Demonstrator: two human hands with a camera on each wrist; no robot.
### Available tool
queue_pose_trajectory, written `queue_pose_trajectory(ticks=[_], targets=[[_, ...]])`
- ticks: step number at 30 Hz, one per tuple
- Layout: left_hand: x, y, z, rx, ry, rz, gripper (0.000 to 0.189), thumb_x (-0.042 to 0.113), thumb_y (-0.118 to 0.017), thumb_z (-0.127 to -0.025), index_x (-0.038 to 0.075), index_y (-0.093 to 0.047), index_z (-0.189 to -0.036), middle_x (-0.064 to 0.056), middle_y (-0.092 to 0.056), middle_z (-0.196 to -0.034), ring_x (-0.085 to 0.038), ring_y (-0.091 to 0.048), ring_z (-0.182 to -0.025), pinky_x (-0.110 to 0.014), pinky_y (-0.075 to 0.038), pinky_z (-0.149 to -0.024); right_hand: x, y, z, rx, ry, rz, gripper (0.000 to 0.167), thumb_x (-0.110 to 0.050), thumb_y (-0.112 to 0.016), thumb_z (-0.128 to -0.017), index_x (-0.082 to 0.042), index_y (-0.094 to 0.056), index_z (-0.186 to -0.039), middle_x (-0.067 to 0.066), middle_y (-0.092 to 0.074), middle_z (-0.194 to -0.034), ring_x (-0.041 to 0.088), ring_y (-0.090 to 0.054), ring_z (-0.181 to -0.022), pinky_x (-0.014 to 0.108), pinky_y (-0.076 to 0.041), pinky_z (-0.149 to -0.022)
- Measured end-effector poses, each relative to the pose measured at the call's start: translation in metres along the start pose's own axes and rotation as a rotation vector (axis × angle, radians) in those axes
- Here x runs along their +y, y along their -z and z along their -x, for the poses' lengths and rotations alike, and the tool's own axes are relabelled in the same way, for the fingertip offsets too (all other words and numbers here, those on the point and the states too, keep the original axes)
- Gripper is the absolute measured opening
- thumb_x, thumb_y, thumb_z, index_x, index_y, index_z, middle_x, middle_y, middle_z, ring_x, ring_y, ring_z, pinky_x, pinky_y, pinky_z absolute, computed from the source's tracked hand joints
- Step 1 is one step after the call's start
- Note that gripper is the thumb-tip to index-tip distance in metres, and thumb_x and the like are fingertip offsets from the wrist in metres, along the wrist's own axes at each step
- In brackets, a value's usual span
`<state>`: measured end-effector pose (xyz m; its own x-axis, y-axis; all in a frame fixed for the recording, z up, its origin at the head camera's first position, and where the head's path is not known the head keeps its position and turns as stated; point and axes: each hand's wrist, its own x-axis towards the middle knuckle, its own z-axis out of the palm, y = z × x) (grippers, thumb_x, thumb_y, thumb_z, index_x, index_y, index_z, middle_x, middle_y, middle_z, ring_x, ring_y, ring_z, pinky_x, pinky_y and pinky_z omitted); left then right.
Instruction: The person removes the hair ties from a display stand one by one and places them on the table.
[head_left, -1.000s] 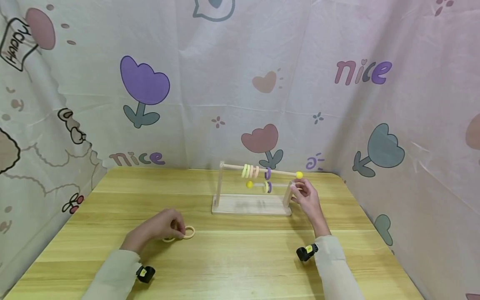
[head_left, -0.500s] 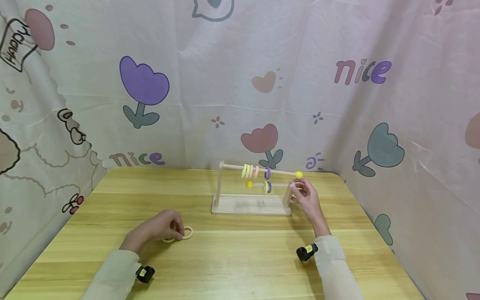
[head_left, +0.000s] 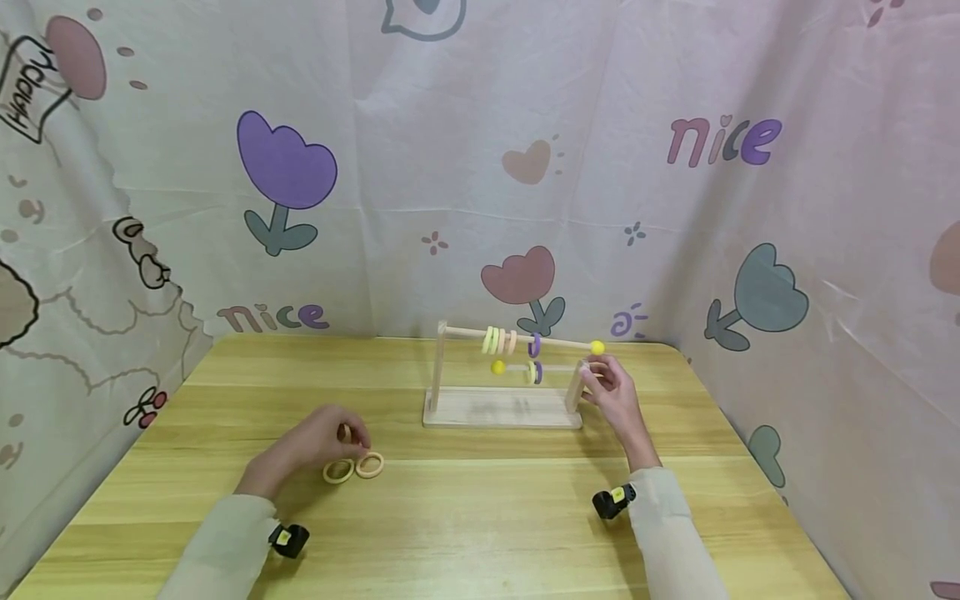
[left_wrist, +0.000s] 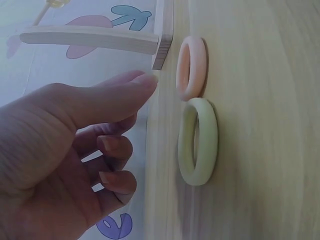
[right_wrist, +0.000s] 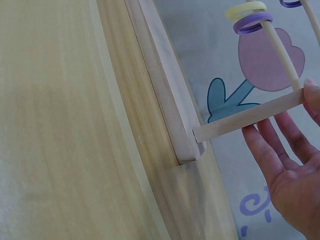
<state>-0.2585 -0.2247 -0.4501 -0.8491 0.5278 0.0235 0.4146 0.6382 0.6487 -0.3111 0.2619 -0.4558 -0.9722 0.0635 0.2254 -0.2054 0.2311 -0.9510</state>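
My left hand [head_left: 318, 437] hovers just above two small rings lying flat on the table. In the left wrist view, one is a peach ring [left_wrist: 199, 65], the other a pale green ring [left_wrist: 209, 145], touching or nearly so. That hand's fingers are loosely curled, with nothing visible between thumb and fingers. On the right, my right hand [head_left: 617, 404] grips the top of the short post [right_wrist: 250, 116] of a wooden ring rack [head_left: 502, 408]. The upper rod carries several pale rings and a purple ring [head_left: 534, 345]; the lower rod holds a yellow ring [right_wrist: 245, 9] and a purple ring [right_wrist: 252, 22].
Yellow balls cap the rods, one ball [head_left: 597, 347] at the upper right and another ball [head_left: 498, 367] at the lower left. A tall post [head_left: 438, 371] stands at the rack's left. Behind the wooden table [head_left: 480, 517] hangs a patterned curtain [head_left: 405, 167].
The left hand has lifted slightly off the rings, so both now show more fully. The right-hand ring shifted a little left beforehand. My right hand stays on the post.
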Motion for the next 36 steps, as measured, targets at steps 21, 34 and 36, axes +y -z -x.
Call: queue_pose_trajectory(ticks=[21,34,36], targets=[[0.009,-0.014,-0.017,0.008,-0.02,0.022,0.005,0.008,-0.08,-0.088,0.012,-0.077,-0.087,0.006,-0.069,-0.082,-0.005,-0.055,-0.072,-0.022,-0.049,-0.064,-0.001,0.0,-0.001,-0.017,-0.015,-0.013,0.038,-0.021,-0.061,-0.105,0.0,-0.053,-0.136,0.002,-0.06,-0.111,0.012,-0.063,-0.098,0.027,-0.061,-0.08],[0.027,-0.019,-0.031,0.002,-0.035,0.021,0.008,0.007,-0.078,-0.089,0.014,-0.077,-0.087,0.006,-0.07,-0.084,-0.007,-0.053,-0.07,-0.022,-0.047,-0.06,-0.002,-0.001,-0.001,-0.004,-0.008,-0.018,0.038,-0.017,-0.061,-0.105,0.002,-0.054,-0.137,0.006,-0.059,-0.111,0.008,-0.062,-0.094,0.028,-0.061,-0.08],[0.031,-0.021,-0.033,-0.004,-0.026,0.02,0.003,0.009,-0.078,-0.09,0.012,-0.077,-0.089,0.006,-0.069,-0.085,-0.008,-0.053,-0.071,-0.022,-0.047,-0.061,-0.002,-0.001,-0.001,-0.006,-0.011,-0.019,0.038,-0.017,-0.06,-0.105,0.002,-0.054,-0.138,0.007,-0.059,-0.112,0.007,-0.062,-0.094,0.028,-0.061,-0.08]])
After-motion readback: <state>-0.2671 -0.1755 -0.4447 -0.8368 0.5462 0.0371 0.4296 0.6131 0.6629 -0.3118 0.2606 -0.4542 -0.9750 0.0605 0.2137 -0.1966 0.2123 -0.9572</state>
